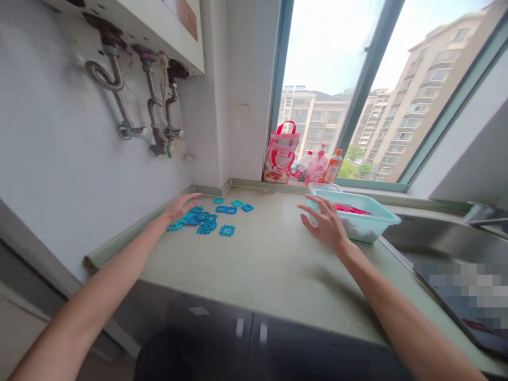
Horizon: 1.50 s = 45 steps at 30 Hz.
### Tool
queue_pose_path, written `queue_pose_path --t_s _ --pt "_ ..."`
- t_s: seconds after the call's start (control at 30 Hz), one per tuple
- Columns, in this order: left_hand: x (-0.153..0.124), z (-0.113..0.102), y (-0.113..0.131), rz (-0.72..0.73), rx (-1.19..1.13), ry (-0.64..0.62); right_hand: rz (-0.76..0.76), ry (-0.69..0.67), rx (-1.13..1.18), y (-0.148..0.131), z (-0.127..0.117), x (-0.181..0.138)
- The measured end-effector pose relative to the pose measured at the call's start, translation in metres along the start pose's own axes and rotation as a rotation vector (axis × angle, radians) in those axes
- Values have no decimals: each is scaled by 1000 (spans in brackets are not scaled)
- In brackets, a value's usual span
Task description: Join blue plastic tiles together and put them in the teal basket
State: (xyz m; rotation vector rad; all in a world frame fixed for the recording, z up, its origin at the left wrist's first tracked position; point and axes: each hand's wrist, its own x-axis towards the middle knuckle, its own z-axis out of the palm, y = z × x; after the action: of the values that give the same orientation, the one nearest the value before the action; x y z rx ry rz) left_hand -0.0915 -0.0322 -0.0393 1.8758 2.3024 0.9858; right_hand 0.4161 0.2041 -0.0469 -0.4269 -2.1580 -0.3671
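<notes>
Your left hand [180, 206] is spread open and holds nothing, its fingertips at the blue grid pieces [206, 221] scattered along the counter's raised wall lip. Your right hand [326, 223], also open and empty, hovers just beside the teal basin [371, 225]. Bare counter [265, 259] lies between them. The labels on the bottles [317, 166] are too blurred to read.

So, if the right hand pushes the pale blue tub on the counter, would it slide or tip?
Probably it slides: the tub looks like thin plastic on a smooth counter. Tipping seems unlikely, as it is low and wide. The red items inside likely add little weight.
</notes>
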Motion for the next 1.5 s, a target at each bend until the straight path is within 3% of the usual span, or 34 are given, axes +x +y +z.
queue_pose_path --t_s 0.1,0.23,0.33,0.43,0.53,0.63,0.87,1.13,1.27,1.4,1.5 --pt "-28 -1 -18 1 28 -57 -48 -183 183 -49 29 -11" --pt "-43 9 -28 -31 222 -121 111 -501 366 -82 75 -8" --pt "-39 21 -13 -49 327 -144 241 -640 438 -90 114 22" --pt "-32 38 13 -50 348 -157 262 -710 454 -105 150 61" --pt "-30 53 36 -36 346 -175 182 -770 443 -128 174 89" --pt "-32 60 47 -41 367 -171 72 -768 408 -144 183 97" --pt "-42 65 70 37 351 -245 35 -677 469 -128 159 65" --pt "-20 107 125 228 251 -296 137 -647 432 -76 94 9" --pt "-6 122 141 299 171 -317 200 -658 442 -53 67 -12" --pt "-3 119 142 465 26 -210 307 -658 485 -44 57 -14" --pt "0 115 137 507 -31 -85 308 -624 502 -45 54 -9"
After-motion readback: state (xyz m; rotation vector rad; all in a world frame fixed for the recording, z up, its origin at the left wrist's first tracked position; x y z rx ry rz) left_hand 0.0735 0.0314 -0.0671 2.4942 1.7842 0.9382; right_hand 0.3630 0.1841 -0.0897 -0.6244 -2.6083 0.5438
